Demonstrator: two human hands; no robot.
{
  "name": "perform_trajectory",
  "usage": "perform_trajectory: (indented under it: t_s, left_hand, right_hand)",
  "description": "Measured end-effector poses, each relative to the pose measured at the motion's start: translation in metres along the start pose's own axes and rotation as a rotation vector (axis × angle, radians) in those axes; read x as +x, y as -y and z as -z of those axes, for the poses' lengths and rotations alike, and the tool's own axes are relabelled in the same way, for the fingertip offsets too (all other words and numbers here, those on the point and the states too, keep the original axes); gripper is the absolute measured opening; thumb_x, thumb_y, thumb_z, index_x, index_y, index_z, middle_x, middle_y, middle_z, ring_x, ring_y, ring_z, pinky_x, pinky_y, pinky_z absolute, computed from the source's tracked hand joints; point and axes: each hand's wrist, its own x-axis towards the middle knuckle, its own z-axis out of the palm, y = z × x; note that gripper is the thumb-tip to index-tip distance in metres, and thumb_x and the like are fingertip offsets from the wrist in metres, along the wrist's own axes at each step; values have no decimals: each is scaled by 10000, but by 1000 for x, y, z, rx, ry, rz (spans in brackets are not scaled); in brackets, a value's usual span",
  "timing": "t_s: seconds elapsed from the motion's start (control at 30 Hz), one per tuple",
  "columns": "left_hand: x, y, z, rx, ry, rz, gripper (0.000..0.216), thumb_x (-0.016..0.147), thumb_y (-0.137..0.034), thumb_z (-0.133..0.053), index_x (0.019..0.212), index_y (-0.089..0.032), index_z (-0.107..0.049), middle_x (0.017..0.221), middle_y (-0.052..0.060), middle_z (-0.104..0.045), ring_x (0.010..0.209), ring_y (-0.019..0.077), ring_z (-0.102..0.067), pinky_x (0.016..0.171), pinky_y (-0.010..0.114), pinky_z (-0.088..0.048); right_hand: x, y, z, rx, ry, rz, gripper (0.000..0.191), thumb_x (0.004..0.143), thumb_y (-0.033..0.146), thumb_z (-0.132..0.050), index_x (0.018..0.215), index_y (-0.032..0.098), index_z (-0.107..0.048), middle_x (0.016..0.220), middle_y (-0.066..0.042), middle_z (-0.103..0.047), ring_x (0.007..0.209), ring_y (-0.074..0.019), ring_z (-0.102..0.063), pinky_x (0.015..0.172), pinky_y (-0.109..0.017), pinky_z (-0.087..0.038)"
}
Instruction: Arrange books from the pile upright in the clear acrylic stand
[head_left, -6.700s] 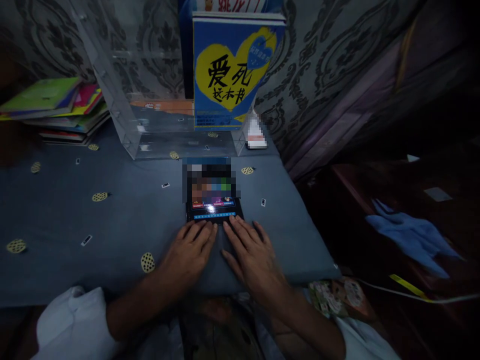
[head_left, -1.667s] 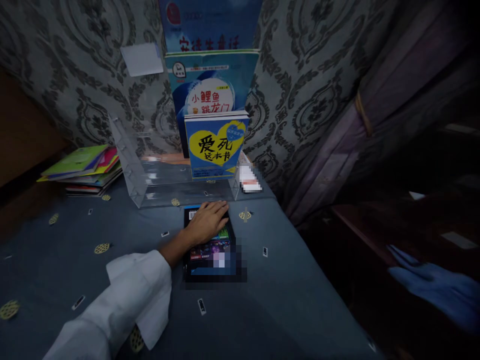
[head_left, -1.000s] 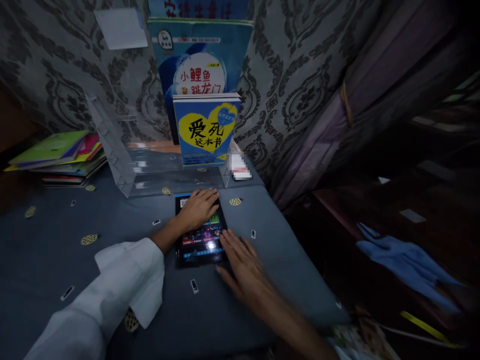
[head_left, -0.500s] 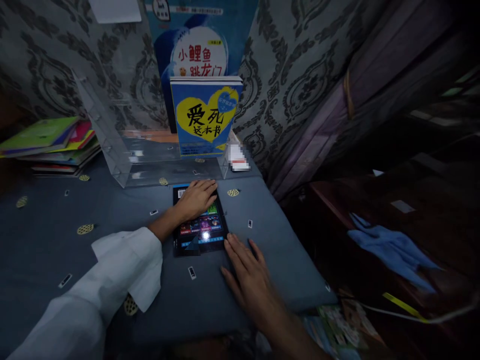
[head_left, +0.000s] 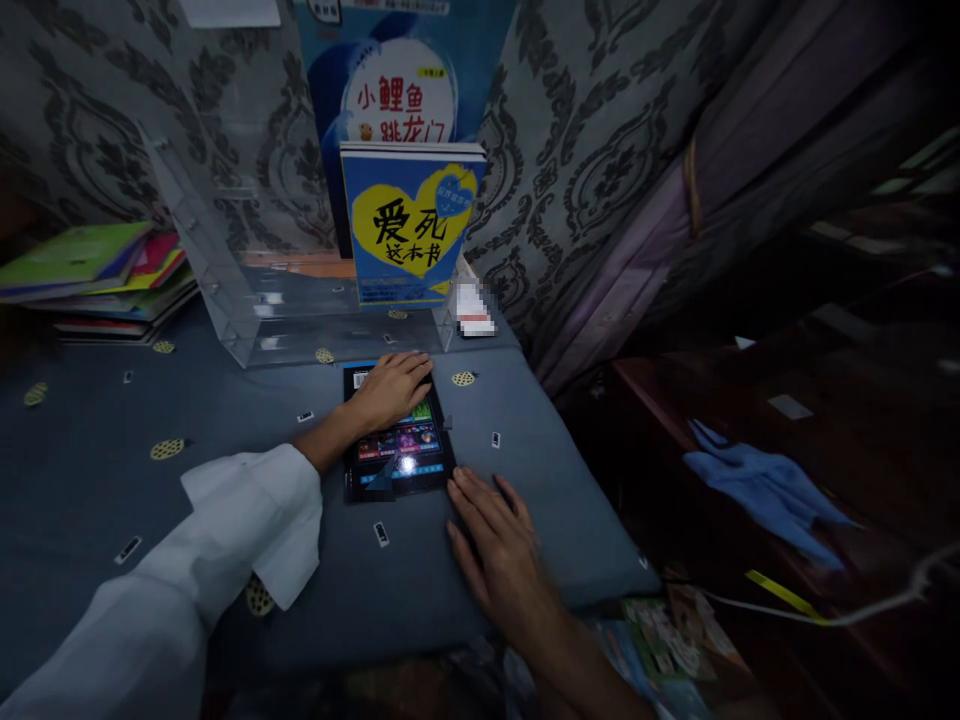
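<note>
A dark book (head_left: 401, 465) with small colourful pictures and a barcode lies flat on the grey-blue tablecloth (head_left: 330, 610). My left hand (head_left: 391, 390) rests flat across its upper part, fingers stretched out toward the right. Beside the lower right corner lies my right hand (head_left: 499, 540), palm down on the cloth, its fingertips at the book's edge. The fingers of both hands are extended, and neither grips anything. Behind the book stands a clear acrylic rack (head_left: 232, 310), holding a blue book with a yellow heart (head_left: 409, 230) in front of a taller blue book (head_left: 401, 85).
A stack of colourful books (head_left: 97, 280) sits at the left back. Patterned wallpaper (head_left: 600, 130) rises behind the table. To the right hangs a purple curtain (head_left: 622, 270); beyond the table edge lie a blue cloth (head_left: 757, 485) and a pale cable (head_left: 840, 618).
The whole scene has shifted slightly up and left as the head view moved. Both hands keep the same places against the dark book.
</note>
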Motion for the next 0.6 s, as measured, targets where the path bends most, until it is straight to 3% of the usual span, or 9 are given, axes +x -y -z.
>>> perform_trajectory:
  t_s: [0.6]
  left_hand:
    - [-32,-33,21,7,81,-148,419,1046,-328,-466,1395,-124,-574,1468,135,-587,1386,258,-520,1127,418,-397]
  right_hand:
    - [1,1,2,35,7,-25,475,1009,177,-461,1481,200,-509,1354,-137,-685,1263,-261,-647,1101,-526,-483]
